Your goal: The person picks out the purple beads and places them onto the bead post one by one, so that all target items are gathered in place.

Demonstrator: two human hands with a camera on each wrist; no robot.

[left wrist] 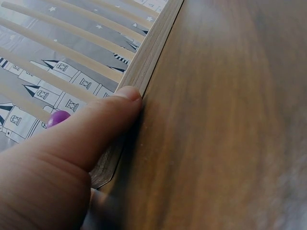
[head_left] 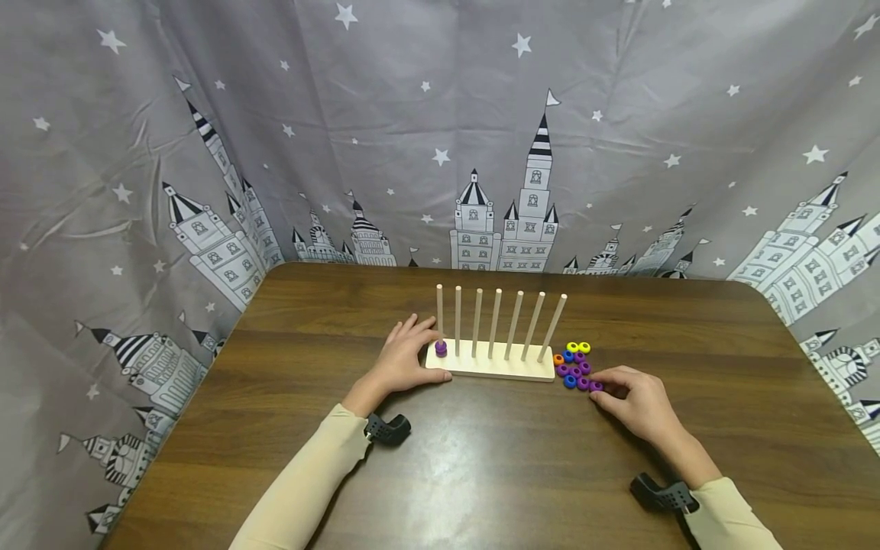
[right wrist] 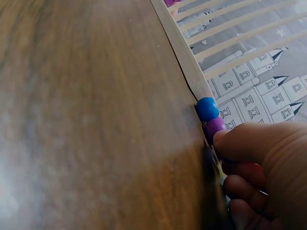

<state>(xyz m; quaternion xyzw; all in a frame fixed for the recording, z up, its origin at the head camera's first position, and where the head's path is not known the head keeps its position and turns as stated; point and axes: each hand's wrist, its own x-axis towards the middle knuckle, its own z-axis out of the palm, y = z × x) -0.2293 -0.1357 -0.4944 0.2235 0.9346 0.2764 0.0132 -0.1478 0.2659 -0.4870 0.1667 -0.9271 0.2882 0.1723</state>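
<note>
A pale wooden peg board (head_left: pixel 502 368) stands on the table with a row of several upright pegs. Purple beads (head_left: pixel 441 349) sit at the foot of its leftmost peg. My left hand (head_left: pixel 402 359) holds the board's left end, thumb along the front edge and fingers spread at the far side. To the right of the board lies a cluster of purple, blue, yellow and orange beads (head_left: pixel 575 372). At the cluster's near right edge, my right hand (head_left: pixel 639 401) pinches a purple bead (head_left: pixel 596 386) between thumb and index finger. A blue bead (right wrist: pixel 207 109) shows beyond its thumb in the right wrist view.
The brown wooden table (head_left: pixel 481 466) reaches back to a grey curtain (head_left: pixel 385 114) printed with castles and stars. Two yellow beads (head_left: pixel 578 347) lie at the far side of the cluster. Each wrist wears a black strap device (head_left: pixel 388 430).
</note>
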